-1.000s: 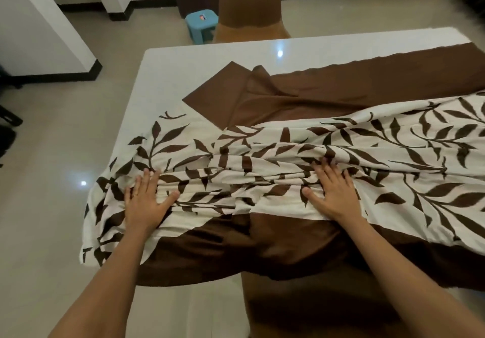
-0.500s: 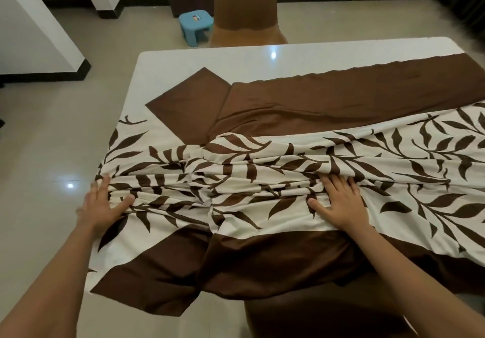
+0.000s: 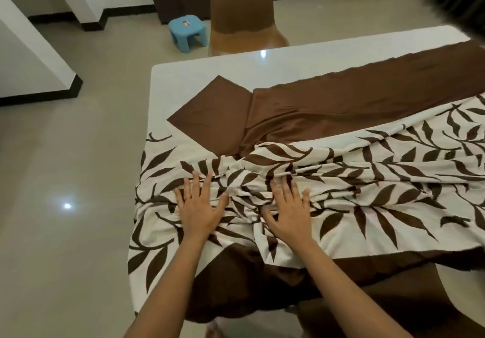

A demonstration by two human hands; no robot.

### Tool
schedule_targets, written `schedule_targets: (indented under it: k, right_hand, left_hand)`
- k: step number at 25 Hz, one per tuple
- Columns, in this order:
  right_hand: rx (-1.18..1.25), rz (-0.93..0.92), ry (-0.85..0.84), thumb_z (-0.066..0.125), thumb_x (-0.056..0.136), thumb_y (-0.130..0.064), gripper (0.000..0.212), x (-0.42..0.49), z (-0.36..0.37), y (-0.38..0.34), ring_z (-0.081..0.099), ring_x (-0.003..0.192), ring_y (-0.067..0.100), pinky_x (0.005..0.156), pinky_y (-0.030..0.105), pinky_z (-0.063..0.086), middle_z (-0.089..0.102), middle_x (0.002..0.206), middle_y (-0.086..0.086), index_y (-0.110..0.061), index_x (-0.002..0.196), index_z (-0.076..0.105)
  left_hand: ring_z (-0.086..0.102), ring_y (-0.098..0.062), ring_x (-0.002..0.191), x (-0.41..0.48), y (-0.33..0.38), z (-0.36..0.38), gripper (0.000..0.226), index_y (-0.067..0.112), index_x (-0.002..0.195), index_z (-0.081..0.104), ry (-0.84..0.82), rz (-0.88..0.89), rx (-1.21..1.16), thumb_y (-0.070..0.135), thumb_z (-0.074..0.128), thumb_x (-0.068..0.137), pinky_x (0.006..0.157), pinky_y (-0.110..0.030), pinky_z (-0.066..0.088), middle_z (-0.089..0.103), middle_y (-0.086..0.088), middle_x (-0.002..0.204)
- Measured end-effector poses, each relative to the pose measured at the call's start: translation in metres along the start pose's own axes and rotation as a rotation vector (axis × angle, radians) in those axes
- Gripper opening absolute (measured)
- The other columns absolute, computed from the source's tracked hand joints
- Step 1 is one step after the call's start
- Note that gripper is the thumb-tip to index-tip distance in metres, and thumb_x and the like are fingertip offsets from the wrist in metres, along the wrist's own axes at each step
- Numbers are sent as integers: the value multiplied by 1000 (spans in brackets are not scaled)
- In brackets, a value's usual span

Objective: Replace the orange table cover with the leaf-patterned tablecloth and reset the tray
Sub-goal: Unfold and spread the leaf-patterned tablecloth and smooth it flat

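- Your left hand (image 3: 200, 213) and right hand (image 3: 288, 213) pressed flat on the bunched leaf-patterned tablecloth (image 3: 380, 180), fingers (image 3: 206, 186) straight, gripping nothing.
- Sticker (image 3: 186, 23) on blue stool (image 3: 183, 37) was too small to read.

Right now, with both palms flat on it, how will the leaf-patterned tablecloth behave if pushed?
Likely floppy: the leaf-patterned tablecloth is bunched into ridges around the left hand and right hand. Probably slides easily: the white table looks glossy. May wrinkle rather than shift.
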State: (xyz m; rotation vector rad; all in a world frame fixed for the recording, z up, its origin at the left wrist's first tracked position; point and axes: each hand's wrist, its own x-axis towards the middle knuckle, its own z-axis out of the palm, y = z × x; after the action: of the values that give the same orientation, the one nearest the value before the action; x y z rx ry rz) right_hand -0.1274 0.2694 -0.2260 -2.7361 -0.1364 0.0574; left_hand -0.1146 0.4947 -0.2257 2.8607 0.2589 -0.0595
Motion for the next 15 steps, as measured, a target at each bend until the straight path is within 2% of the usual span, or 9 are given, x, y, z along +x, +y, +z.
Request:
schedule_targets:
  k: [4,8,10,11,13,14,15]
  right_hand:
    - [-136,18,9,32,89,-65,72,0,7,9,1,149,19,119,49,0,5,160,-6,-39,152,9]
    - [-146,47,-5,29,91,-65,69,3,4,3,-4,149,16,119,48,-1,1,161,-8,-42,151,2]
    - [-153,62,-17,26,93,-65,68,3,3,1,-6,149,15,119,48,-1,-2,161,-8,-42,151,0]
    - [-163,66,-22,26,93,-64,68,3,2,1,-6,149,15,119,49,0,-4,161,-9,-42,151,0]
    - [-168,74,-32,29,92,-63,70,4,2,1,-8,148,14,119,50,2,-6,161,-10,-41,151,-1]
    - [-162,79,-33,30,91,-63,71,5,3,1,-7,148,14,119,50,2,-5,161,-10,-40,152,1]
    - [-159,80,-30,31,90,-63,72,6,2,0,-6,148,14,119,49,3,-3,161,-9,-40,152,3]
  left_hand:
    - [1,-24,149,33,-69,-16,82,37,152,10,-9,0,56,79,15,82,118,-49,-3,7,-2,161]
    - [-5,-31,148,64,-125,-38,88,34,153,3,-106,-30,64,80,6,78,115,-52,-10,-1,-4,161]
    - [-8,-32,147,75,-126,-43,88,26,154,5,-109,-47,136,72,3,79,115,-53,-12,-3,-9,161]
    - [-7,-32,147,78,-117,-44,85,18,154,11,-57,-31,156,64,8,82,116,-53,-10,-1,-13,160]
    - [0,-32,148,78,-85,-42,74,7,150,26,68,119,79,45,25,86,118,-54,-2,11,-17,159]
    - [3,-30,148,78,-70,-38,69,11,150,28,78,242,25,42,29,89,118,-55,2,15,-14,159]
    - [3,-26,148,79,-56,-35,66,19,152,23,22,343,-9,45,30,91,118,-55,4,14,-9,160]
